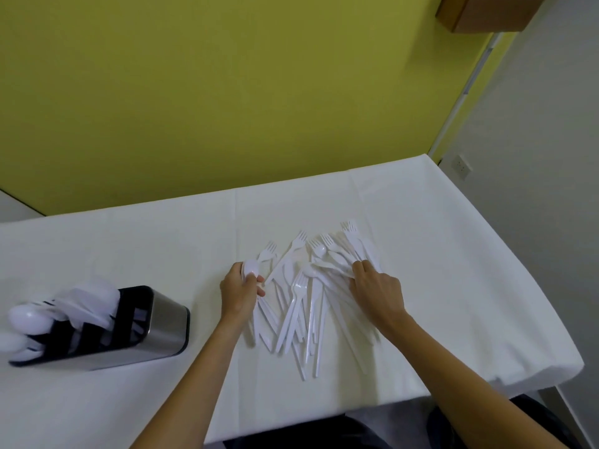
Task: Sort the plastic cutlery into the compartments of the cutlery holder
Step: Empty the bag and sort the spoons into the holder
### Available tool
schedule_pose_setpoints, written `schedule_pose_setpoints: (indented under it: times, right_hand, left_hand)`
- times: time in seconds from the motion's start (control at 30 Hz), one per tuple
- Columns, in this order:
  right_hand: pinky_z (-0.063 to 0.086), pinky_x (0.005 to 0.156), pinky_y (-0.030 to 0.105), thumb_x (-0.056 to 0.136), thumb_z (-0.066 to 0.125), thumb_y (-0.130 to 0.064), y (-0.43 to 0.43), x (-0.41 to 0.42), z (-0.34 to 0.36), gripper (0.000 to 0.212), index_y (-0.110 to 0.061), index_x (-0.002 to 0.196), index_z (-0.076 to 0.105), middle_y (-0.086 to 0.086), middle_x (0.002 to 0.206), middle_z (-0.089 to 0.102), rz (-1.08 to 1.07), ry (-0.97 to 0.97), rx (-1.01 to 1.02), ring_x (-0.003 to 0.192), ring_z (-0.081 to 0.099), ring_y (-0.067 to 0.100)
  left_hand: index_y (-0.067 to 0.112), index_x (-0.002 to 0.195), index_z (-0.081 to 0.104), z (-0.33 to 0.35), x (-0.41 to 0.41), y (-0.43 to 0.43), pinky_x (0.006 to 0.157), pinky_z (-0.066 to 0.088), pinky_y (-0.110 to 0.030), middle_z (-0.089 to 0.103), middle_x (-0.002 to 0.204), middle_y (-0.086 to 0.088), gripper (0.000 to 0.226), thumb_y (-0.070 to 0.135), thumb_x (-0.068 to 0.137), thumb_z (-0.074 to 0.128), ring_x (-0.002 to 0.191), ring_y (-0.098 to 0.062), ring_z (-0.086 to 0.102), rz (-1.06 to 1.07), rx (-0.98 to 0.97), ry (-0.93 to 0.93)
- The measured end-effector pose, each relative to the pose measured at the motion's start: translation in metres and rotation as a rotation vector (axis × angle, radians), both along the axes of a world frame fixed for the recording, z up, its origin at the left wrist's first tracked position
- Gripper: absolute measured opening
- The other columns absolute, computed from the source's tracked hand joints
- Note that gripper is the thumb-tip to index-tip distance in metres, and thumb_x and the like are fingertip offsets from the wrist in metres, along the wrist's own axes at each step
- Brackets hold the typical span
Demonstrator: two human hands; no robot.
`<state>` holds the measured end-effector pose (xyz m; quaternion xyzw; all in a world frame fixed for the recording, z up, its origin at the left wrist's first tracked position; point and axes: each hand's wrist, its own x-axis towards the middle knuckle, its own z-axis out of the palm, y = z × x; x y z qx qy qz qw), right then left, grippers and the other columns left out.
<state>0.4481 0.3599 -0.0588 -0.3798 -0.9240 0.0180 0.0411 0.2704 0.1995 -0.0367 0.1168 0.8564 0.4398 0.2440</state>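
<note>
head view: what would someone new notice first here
The pile of white plastic cutlery in the middle of the white table, with both hands in it: the left hand grips a spoon at the pile's left edge, the right hand touches its right side. Far left sits the black and steel cutlery holder, partly filled.

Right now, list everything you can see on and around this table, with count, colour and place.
cutlery holder: one, steel with black top, table's left, white cutlery in it
loose cutlery: many pieces, white, piled at table centre
tablecloth: one, white, over the table
wall: yellow-green, behind the table
box: one, brown, top right
wall socket: one, white, far right
spoon: at least one, white, in left hand
left hand: grips the spoon, pile's left
right hand: fingers bent into pile's right, grip unclear
</note>
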Motion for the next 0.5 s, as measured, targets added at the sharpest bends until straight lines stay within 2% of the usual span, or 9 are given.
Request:
schedule_pose_setpoints:
  times: [0.07, 0.17, 0.2, 0.23, 0.27, 0.3, 0.33, 0.4, 0.5]
  right_hand:
    - [-0.007, 0.047, 0.014, 0.043, 0.084, 0.002, 0.002, -0.003, 0.002, 0.040, -0.010, 0.057, 0.048, -0.003, 0.051, 0.029, 0.017, -0.011, -0.010, 0.033, 0.006, 0.016]
    - [-0.006, 0.048, 0.012, 0.039, 0.081, 0.004, 0.003, -0.014, 0.005, 0.040, -0.009, 0.054, 0.046, 0.000, 0.043, 0.035, 0.039, -0.025, -0.012, 0.029, 0.005, 0.014]
    - [-0.004, 0.046, 0.013, 0.042, 0.079, 0.005, 0.003, -0.018, 0.012, 0.038, -0.010, 0.053, 0.045, 0.001, 0.042, 0.038, 0.045, -0.077, -0.027, 0.025, 0.016, 0.016]
    - [0.000, 0.043, 0.016, 0.052, 0.074, 0.004, 0.003, -0.023, 0.021, 0.035, -0.010, 0.055, 0.042, 0.003, 0.047, 0.047, 0.068, -0.165, -0.054, 0.029, 0.035, 0.020]
    - [0.006, 0.041, 0.019, 0.064, 0.065, 0.003, 0.005, -0.028, 0.021, 0.033, -0.011, 0.057, 0.037, 0.006, 0.057, 0.056, 0.101, -0.208, -0.060, 0.043, 0.051, 0.024]
    - [0.011, 0.041, 0.021, 0.073, 0.057, 0.003, 0.007, -0.031, 0.020, 0.035, -0.013, 0.057, 0.029, 0.008, 0.067, 0.061, 0.130, -0.201, -0.066, 0.056, 0.058, 0.026]
    - [0.012, 0.042, 0.021, 0.073, 0.056, 0.003, 0.006, -0.034, 0.022, 0.043, -0.014, 0.056, 0.021, 0.009, 0.069, 0.064, 0.158, -0.174, -0.072, 0.060, 0.061, 0.026]
    - [0.012, 0.041, 0.021, 0.068, 0.064, 0.003, 0.006, -0.035, 0.028, 0.056, -0.017, 0.054, 0.013, 0.008, 0.064, 0.065, 0.164, -0.132, -0.012, 0.056, 0.063, 0.024]
    - [0.031, 0.052, 0.023, 0.085, 0.046, -0.004, 0.007, -0.029, 0.027, 0.027, -0.013, 0.064, 0.033, 0.002, 0.069, 0.056, 0.089, -0.228, -0.150, 0.070, 0.063, 0.024]
  left_hand:
    - [0.005, 0.101, 0.055, 0.004, -0.001, -0.001, 0.054, 0.040, -0.021, 0.062, 0.081, -0.011, 0.021, 0.001, 0.090, 0.037, 0.048, -0.003, 0.057, 0.060, 0.047, -0.063]
    - [0.007, 0.104, 0.053, 0.008, -0.002, 0.000, 0.053, 0.045, -0.028, 0.053, 0.073, -0.009, 0.030, -0.001, 0.086, 0.031, 0.052, -0.019, 0.055, 0.138, 0.114, -0.163]
    - [0.006, 0.103, 0.054, 0.008, -0.002, 0.000, 0.051, 0.043, -0.027, 0.051, 0.071, -0.008, 0.030, 0.000, 0.086, 0.030, 0.051, -0.020, 0.051, 0.144, 0.107, -0.178]
    - [0.004, 0.102, 0.055, 0.008, -0.002, 0.000, 0.049, 0.040, -0.026, 0.049, 0.068, -0.008, 0.029, 0.002, 0.086, 0.031, 0.051, -0.019, 0.047, 0.143, 0.093, -0.185]
    - [0.003, 0.100, 0.056, 0.006, -0.002, 0.000, 0.050, 0.037, -0.025, 0.048, 0.067, -0.007, 0.027, 0.003, 0.087, 0.032, 0.052, -0.019, 0.043, 0.131, 0.072, -0.181]
    - [0.003, 0.097, 0.056, 0.005, -0.002, -0.001, 0.051, 0.035, -0.025, 0.047, 0.069, -0.006, 0.024, 0.005, 0.087, 0.035, 0.054, -0.019, 0.042, 0.102, 0.046, -0.167]
    - [0.003, 0.093, 0.055, 0.004, -0.001, -0.001, 0.053, 0.034, -0.026, 0.047, 0.071, -0.006, 0.019, 0.008, 0.088, 0.038, 0.057, -0.020, 0.041, 0.057, 0.015, -0.142]
    - [0.006, 0.085, 0.051, 0.004, 0.006, -0.001, 0.054, 0.034, -0.024, 0.048, 0.071, -0.001, 0.012, 0.017, 0.091, 0.048, 0.063, -0.020, 0.045, -0.067, -0.045, -0.087]
    - [0.017, 0.084, 0.049, 0.001, 0.022, 0.001, 0.055, 0.037, -0.022, 0.053, 0.074, 0.006, 0.027, 0.038, 0.085, 0.065, 0.070, -0.015, 0.053, -0.271, -0.116, 0.023]
